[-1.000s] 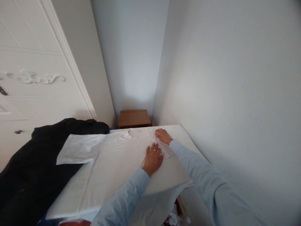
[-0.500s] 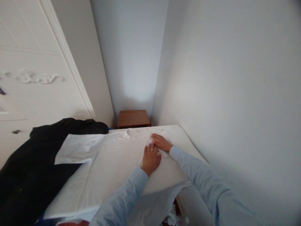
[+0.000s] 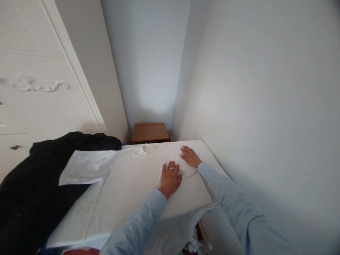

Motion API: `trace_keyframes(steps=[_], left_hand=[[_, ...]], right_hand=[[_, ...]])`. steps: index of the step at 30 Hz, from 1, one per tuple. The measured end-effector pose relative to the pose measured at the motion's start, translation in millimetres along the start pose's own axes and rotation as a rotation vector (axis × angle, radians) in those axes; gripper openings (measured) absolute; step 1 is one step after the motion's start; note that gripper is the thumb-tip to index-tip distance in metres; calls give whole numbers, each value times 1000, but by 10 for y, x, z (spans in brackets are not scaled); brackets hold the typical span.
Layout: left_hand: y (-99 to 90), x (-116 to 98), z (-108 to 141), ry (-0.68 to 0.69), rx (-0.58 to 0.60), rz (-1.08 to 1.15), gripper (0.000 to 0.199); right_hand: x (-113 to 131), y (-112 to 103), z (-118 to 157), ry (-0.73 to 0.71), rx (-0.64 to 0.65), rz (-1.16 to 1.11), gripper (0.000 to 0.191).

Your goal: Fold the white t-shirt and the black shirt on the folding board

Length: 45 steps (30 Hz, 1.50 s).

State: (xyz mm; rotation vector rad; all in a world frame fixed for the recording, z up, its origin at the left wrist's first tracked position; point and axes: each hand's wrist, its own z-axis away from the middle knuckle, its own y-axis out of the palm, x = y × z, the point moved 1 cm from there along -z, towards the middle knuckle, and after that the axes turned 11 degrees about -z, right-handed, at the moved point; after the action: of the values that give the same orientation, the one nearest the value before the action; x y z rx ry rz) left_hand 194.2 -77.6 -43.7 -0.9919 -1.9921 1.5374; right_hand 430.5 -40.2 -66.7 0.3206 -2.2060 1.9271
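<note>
A white T-shirt (image 3: 127, 187) lies spread on a white-covered table, its neckline toward the far edge. Flat on the shirt's right side rests my left hand (image 3: 170, 179), fingers extended, with a ring on one finger. My right hand (image 3: 190, 156) lies palm down farther out, fingers stretched over the right sleeve, which it partly hides. Neither hand grasps the cloth. The shirt's left sleeve (image 3: 86, 166) reaches over a black garment (image 3: 71, 202), and its lower part hangs past the near edge.
White-covered table (image 3: 203, 150) stands against the right wall (image 3: 252, 106). Behind it is a brown wooden cabinet (image 3: 150, 131). A white wardrobe (image 3: 47, 120) with carved trim rises on the left. Several small white items (image 3: 196, 245) show below the near edge.
My right hand has slid right, away from my left hand, along the sleeve, which now looks flatter. My left hand has stayed nearly in place.
</note>
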Motion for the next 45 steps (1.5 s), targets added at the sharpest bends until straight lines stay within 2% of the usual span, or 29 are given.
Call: trace_keyframes(steps=[12,15,18,21,24,28,31,33,36,39,42,45], left_hand=[[25,5,6,-24,-17,-4,47],[-12,26,-16,-28,-6,92,41],[-123,157,-3,-56,-32,239,36],[-359,496,87,-71,-129,286,37],[-721,1077,265,-189,-170,187,38],[-1249,2027,627,-565,-102,-92,47],[-1521,2634,910,-870,-51,-237,49],[-1602,2929,1038,-1009,15,-219,50],[-1612,3216,1089,-1058,105,-128,49],[-1587,3376,1024,-1069,121,-48,43],[-1609,3458,943,-1116,104,21,33],[-1698,3438,878,-1109,47,77,21]], right_hand=[[-50,45,6,-15,-8,22,55],[-29,3,17,8,21,22,55],[23,-81,-6,33,42,23,54],[207,-193,-82,45,45,33,55],[651,-277,-109,-66,-5,-8,60],[1453,-186,136,-345,-155,-243,55],[1872,61,404,-314,-140,-366,46],[2028,235,524,-252,-74,-396,42],[2136,387,593,-255,-4,-385,37],[2139,413,599,-271,-2,-363,36],[2085,425,621,-287,-22,-359,37],[2027,470,664,-314,-46,-358,39]])
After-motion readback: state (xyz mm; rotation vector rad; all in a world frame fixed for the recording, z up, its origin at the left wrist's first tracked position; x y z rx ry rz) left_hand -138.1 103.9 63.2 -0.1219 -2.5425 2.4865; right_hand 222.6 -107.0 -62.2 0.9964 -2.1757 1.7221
